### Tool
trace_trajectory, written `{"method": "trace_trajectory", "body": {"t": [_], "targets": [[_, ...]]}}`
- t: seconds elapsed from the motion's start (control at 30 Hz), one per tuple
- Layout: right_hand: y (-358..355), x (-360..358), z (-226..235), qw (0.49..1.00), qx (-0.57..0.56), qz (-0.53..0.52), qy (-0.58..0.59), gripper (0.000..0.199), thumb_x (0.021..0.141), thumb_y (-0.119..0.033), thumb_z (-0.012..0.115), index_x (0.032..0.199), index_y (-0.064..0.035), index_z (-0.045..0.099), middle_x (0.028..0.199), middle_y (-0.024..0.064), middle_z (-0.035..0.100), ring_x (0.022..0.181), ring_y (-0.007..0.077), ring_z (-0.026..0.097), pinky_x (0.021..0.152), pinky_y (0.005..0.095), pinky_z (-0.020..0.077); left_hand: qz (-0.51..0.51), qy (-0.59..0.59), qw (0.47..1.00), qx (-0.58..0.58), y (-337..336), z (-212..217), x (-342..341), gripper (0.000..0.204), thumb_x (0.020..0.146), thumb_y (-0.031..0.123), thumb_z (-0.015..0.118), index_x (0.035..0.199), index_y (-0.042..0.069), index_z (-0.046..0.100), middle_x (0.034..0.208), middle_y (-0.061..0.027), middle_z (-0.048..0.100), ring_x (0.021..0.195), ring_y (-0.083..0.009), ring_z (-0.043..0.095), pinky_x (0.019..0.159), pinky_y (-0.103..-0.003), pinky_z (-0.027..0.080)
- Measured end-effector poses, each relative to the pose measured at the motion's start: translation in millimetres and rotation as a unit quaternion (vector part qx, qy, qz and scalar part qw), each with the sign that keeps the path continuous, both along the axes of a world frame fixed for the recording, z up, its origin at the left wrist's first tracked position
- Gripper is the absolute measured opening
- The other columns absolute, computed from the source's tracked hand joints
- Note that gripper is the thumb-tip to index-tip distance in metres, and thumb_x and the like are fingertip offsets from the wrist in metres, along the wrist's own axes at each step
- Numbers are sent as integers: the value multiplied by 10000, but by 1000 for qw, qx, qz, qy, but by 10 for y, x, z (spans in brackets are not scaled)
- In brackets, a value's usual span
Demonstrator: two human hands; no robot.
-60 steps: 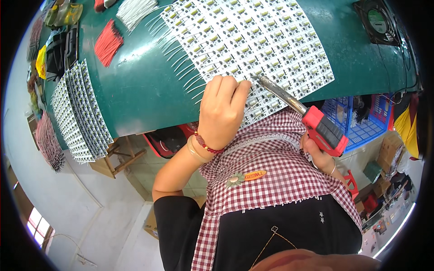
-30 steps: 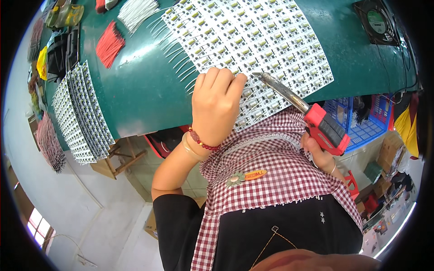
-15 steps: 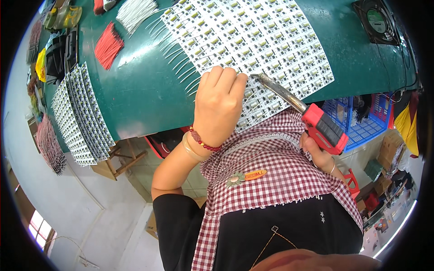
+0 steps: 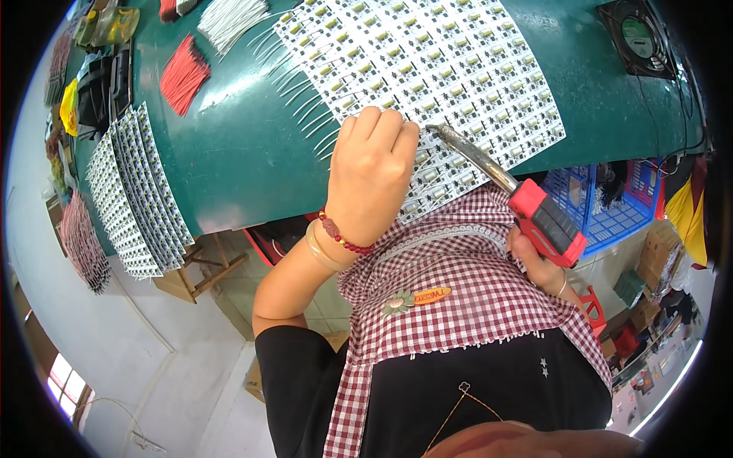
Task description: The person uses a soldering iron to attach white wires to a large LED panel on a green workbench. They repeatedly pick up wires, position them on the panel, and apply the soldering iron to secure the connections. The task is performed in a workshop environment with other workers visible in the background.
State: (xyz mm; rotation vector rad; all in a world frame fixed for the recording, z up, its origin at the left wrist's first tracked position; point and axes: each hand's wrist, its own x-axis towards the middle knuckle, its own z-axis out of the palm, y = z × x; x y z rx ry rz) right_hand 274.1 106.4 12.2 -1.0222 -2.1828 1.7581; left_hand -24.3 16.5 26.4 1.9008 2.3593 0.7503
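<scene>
A large white sheet of small circuit boards (image 4: 447,69) lies on the green table, several thin white wires sticking out past its left edge. My left hand (image 4: 372,164) rests over the sheet's near part, its fingers closed in a pinch; whatever sits between the fingertips is hidden beneath the hand. From the right, my right hand (image 4: 534,263) grips a red and black soldering iron (image 4: 546,221), only partly visible behind the handle. The iron's metal tip reaches the boards just right of my left fingertips. Whether it touches a board is too small to tell.
Bundles of red wires (image 4: 184,74) and white wires (image 4: 231,23) lie on the green table (image 4: 252,156). Stacked board sheets (image 4: 137,195) hang over its left edge. A black fan (image 4: 640,38) stands at the far right, and a blue plastic basket (image 4: 618,202) sits below the right edge.
Almost nothing differs. My left hand has shifted very slightly upward, and the soldering iron's handle has dipped a little.
</scene>
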Motion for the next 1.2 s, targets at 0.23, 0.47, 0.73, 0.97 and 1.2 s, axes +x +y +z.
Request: {"method": "trace_trajectory", "body": {"t": [0.23,0.47,0.73,0.97,1.2], "targets": [[-24,16,23,1000,10,-1,-7,202,804,-75,723,976,15,670,856,104,645,684,223,632,607,315,497,-2,1,1000,8,0,-18,5,215,688,-16,619,888,43,673,769,-55,515,766,-229,524,708,-348,437],[-4,-56,125,982,-170,-34,76,170,912,-77,638,1049,24,640,872,72,632,790,165,619,704,324,505,-8,41,999,-4,-11,0,-1,198,700,12,622,887,56,670,771,-43,522,769,-211,530,690,-341,407],[2,-1,53,999,-32,15,-13,210,826,-77,709,1013,7,663,879,100,648,739,219,635,661,323,505,-17,56,998,-5,-25,-12,-19,135,707,47,619,839,40,645,782,-45,514,792,-200,519,696,-333,400],[-33,37,54,998,-54,3,7,163,865,-93,682,986,11,649,863,92,641,746,199,625,677,310,499,-18,33,999,-10,-24,3,-13,207,708,12,616,904,53,666,784,-44,533,779,-210,534,706,-342,404],[24,-50,182,985,-157,-30,70,149,967,-141,589,959,8,603,841,62,610,795,145,583,730,301,487,-18,47,999,-21,-31,14,-10,209,710,12,617,909,52,668,791,-42,535,780,-207,533,708,-340,405]]}}
